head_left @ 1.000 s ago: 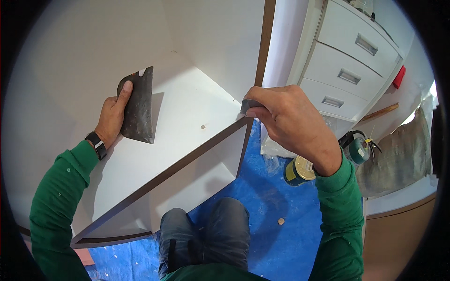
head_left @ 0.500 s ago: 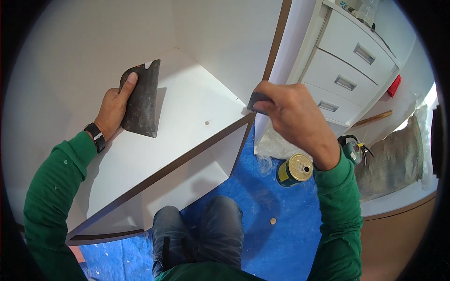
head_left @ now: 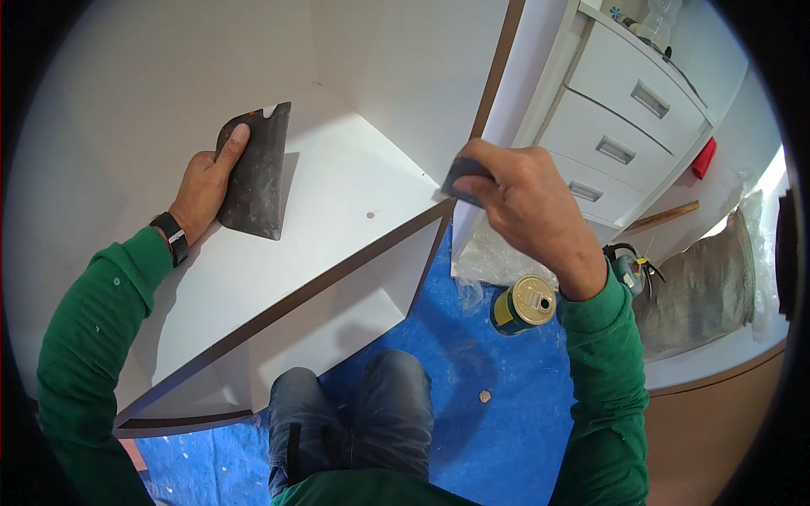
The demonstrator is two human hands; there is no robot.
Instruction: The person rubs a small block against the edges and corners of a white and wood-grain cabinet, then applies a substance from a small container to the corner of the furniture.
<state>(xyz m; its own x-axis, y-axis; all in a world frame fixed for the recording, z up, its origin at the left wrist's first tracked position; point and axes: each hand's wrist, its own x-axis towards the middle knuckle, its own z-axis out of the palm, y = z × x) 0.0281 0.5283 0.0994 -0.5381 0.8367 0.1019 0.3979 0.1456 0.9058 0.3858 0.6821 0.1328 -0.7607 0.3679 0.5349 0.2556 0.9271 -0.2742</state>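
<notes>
My left hand (head_left: 199, 192) grips a wide dark putty spreader (head_left: 256, 179), thumb on its face and fingers hidden behind. A white dab sits at this spreader's top corner, and its straight edge faces right, over the white shelf (head_left: 253, 278). Between the thumb and fingers of my right hand (head_left: 531, 202) is a smaller dark spreader (head_left: 458, 177). Its lower edge is at the shelf's right front corner, by the upright panel's brown edge (head_left: 498, 80); whether it touches cannot be made out. A small round mark (head_left: 369, 215) shows on the shelf top.
A dark green can (head_left: 525, 305) with a gold lid stands on the blue tarp (head_left: 456, 447), below my right hand. White drawers (head_left: 616, 149) rise at the right. Beyond my right wrist are a dark bottle-like container (head_left: 629, 274) and a wooden stick (head_left: 664, 216).
My right hand has shifted slightly up, and more of the small spreader's face now shows. My left hand keeps its hold on the larger spreader. The whole view has moved slightly.
</notes>
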